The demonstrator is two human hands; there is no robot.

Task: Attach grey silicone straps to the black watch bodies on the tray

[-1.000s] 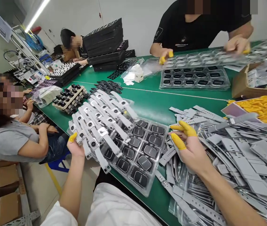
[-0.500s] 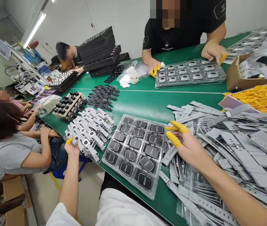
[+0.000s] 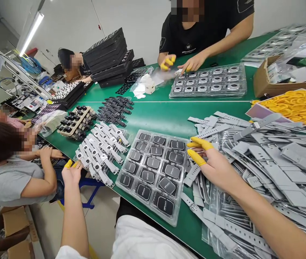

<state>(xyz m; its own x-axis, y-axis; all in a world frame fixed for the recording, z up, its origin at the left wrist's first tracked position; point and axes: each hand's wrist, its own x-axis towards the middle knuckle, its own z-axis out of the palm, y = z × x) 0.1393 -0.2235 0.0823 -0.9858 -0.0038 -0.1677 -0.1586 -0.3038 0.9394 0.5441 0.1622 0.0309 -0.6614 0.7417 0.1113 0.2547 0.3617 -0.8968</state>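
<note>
My right hand (image 3: 209, 158), with yellow finger cots on its fingertips, hovers by the right edge of a clear plastic tray (image 3: 178, 212). Its fingers are stretched out and its thumb is apart; nothing shows between them. The tray holds dark square watch cases (image 3: 147, 176) in rows. My left hand (image 3: 71, 173), also wearing yellow cots, is beyond the table edge, palm up with fingers apart and holding nothing I can see. Beside it lies a pile of grey-strapped watches (image 3: 101, 147). Close to my right arm spreads a heap of loose grey straps (image 3: 274, 172).
Opposite, a co-worker's hands (image 3: 194, 63) are over a tray of watch cases (image 3: 209, 94). Black-strapped watches (image 3: 113, 111) and a tan rack (image 3: 74, 124) stand at the left. At the right are a cardboard box (image 3: 261, 81) and a carton of yellow finger cots (image 3: 293, 106).
My left hand has moved away from the grey-strapped watches, leftward and off the table edge. My right hand has hardly moved. The co-worker opposite has brought both hands together at the left of their tray.
</note>
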